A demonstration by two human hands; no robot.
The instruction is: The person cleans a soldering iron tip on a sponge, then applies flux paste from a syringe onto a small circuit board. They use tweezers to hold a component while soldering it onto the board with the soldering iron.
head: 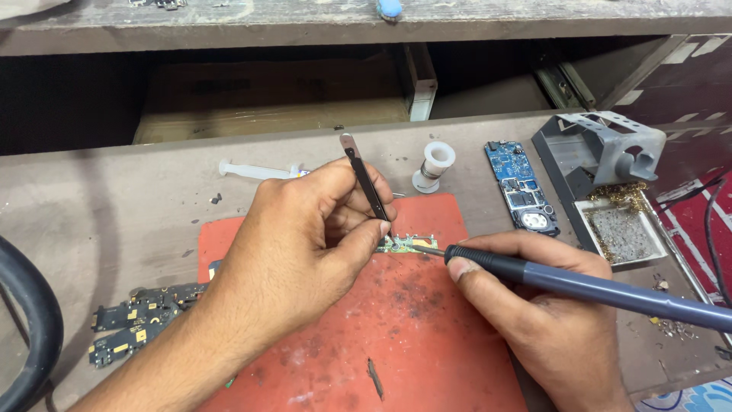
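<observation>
My left hand (305,244) pinches a pair of metal tweezers (364,177), whose tips press down on a small green circuit board (404,244) lying on a red work mat (412,328). My right hand (549,313) grips a dark blue soldering iron (595,286) like a pen. Its tip touches the right end of the small board.
A blue phone board (520,187), a grey iron stand with brass wool (606,164), a white spool (435,168) and a syringe (255,171) lie behind the mat. Black flex boards (137,317) sit at left beside a black hose (30,328). An open drawer is beyond the table.
</observation>
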